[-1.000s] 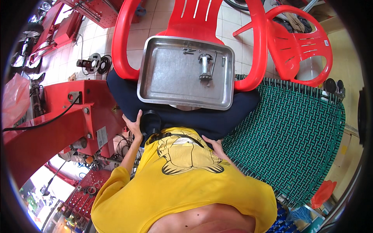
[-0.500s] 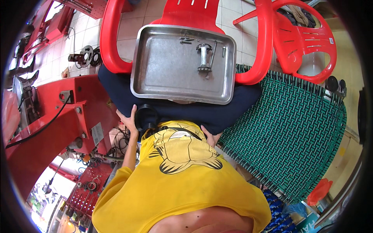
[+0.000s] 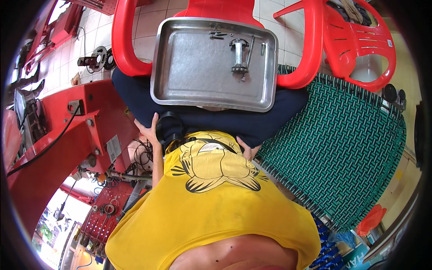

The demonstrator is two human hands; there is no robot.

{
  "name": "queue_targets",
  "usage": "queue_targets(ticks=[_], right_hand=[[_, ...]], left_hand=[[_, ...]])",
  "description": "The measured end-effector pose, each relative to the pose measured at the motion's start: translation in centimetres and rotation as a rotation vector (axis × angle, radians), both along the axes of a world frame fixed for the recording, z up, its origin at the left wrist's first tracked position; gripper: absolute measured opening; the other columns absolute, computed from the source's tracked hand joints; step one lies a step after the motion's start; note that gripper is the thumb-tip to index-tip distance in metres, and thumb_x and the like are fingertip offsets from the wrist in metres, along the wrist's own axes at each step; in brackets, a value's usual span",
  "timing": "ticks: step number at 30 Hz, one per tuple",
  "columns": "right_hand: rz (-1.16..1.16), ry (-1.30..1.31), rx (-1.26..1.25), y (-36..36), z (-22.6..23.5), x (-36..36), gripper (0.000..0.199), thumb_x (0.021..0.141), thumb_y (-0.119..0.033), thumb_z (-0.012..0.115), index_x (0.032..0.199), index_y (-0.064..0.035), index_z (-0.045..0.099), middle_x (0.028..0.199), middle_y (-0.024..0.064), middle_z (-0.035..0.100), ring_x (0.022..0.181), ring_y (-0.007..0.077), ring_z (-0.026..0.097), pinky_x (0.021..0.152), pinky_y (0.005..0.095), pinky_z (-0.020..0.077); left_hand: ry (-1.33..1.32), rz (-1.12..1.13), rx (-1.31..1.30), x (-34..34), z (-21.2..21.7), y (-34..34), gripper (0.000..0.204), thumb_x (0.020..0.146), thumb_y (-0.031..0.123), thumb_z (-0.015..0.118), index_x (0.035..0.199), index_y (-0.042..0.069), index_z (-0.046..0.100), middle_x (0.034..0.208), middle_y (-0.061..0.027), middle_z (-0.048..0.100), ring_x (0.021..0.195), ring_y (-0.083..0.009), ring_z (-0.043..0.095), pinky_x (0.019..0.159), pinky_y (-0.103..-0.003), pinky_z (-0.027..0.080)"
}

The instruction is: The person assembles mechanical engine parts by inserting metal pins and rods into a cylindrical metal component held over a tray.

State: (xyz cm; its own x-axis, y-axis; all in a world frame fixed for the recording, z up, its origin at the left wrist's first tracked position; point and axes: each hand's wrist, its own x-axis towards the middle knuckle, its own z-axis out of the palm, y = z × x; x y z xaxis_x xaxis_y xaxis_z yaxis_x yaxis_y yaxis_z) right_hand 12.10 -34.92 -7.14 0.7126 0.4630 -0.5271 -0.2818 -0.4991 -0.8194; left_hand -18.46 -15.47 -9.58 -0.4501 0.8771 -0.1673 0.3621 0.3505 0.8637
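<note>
My left hand (image 3: 149,132) rests on my left thigh, thumb and fingers spread, with nothing in it. Beside it a black strap or band (image 3: 170,127) loops over the dark trousers. On the right thigh lies my right hand (image 3: 246,149), partly hidden by the yellow shirt; its visible fingers are apart and hold nothing. In front of both hands, a metal tray (image 3: 191,76) sits at the red chair. Inside it are a silver hub-like spindle part (image 3: 239,56) with dark toothed ends, a thin rod (image 3: 249,52), a short pin (image 3: 263,48) and a few small bolts (image 3: 217,35).
A red plastic chair (image 3: 220,8) stands ahead, another red chair (image 3: 360,51) to its right. At right is a green woven seat (image 3: 342,144). A big red machine frame (image 3: 54,148) fills the left. A crankset with chainring (image 3: 100,58) lies on the tiled floor.
The tray, chairs and my lap sit slightly higher in the picture, as the view has shifted. Both hands stay on the thighs, and the parts in the tray have not moved within it.
</note>
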Motion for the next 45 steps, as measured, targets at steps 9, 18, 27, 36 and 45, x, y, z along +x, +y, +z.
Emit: queue_targets(ticks=[9, 18, 27, 36, 45], right_hand=[[0.018, 0.003, -0.016, 0.1, 0.4, 0.7, 0.101, 0.076, -0.018, 0.091, 0.154, 0.007, 0.031, 0.149, 0.0168, 0.044, 0.133, 0.028, 0.047, 0.115, 0.033, 0.0323], [0.015, 0.02, -0.02, 0.2, 0.3, 0.3, 0.096, 0.079, -0.022, 0.089, 0.152, 0.0075, 0.034, 0.145, 0.0176, 0.049, 0.129, 0.0277, 0.05, 0.113, 0.0338, 0.0354], [0.011, 0.026, -0.024, 0.2, 0.5, 0.7, 0.092, 0.081, -0.026, 0.088, 0.15, 0.0079, 0.038, 0.141, 0.0184, 0.053, 0.125, 0.0275, 0.054, 0.11, 0.0345, 0.0386], [-0.032, 0.025, -0.034, 0.3, 0.1, 0.3, 0.088, 0.083, -0.03, 0.087, 0.148, 0.0084, 0.041, 0.136, 0.0191, 0.058, 0.122, 0.0272, 0.057, 0.108, 0.0352, 0.0417], [-0.085, 0.006, -0.036, 0.4, -0.7, -0.9, 0.085, 0.085, -0.034, 0.085, 0.146, 0.0089, 0.044, 0.132, 0.0199, 0.062, 0.118, 0.0269, 0.061, 0.106, 0.0359, 0.0449]], left_hand=[[0.074, -0.019, 0.101, -0.8, -1.5, -0.2, 0.086, 0.082, 0.024, 0.09, 0.145, -0.01, 0.042, 0.135, -0.0205, 0.056, 0.119, -0.0269, 0.055, 0.109, -0.037, 0.041], [0.03, -0.019, 0.09, -0.3, -0.5, 0.1, 0.085, 0.082, 0.026, 0.09, 0.143, -0.01, 0.043, 0.134, -0.0207, 0.057, 0.118, -0.0279, 0.056, 0.108, -0.037, 0.042], [0.048, -0.059, 0.013, -0.8, -0.9, -0.5, 0.097, 0.087, 0.037, 0.085, 0.152, -0.015, 0.035, 0.156, -0.0305, 0.038, 0.143, -0.0353, 0.041, 0.122, -0.039, 0.028], [0.202, -0.11, 0.083, -2.9, -4.8, -1.3, 0.098, 0.082, 0.029, 0.09, 0.151, -0.014, 0.035, 0.147, -0.026, 0.048, 0.131, -0.0312, 0.05, 0.117, -0.039, 0.034], [0.194, -0.138, 0.118, -2.9, -4.3, -1.2, 0.095, 0.081, 0.028, 0.09, 0.15, -0.011, 0.038, 0.146, -0.0239, 0.049, 0.131, -0.0302, 0.05, 0.116, -0.039, 0.034]])
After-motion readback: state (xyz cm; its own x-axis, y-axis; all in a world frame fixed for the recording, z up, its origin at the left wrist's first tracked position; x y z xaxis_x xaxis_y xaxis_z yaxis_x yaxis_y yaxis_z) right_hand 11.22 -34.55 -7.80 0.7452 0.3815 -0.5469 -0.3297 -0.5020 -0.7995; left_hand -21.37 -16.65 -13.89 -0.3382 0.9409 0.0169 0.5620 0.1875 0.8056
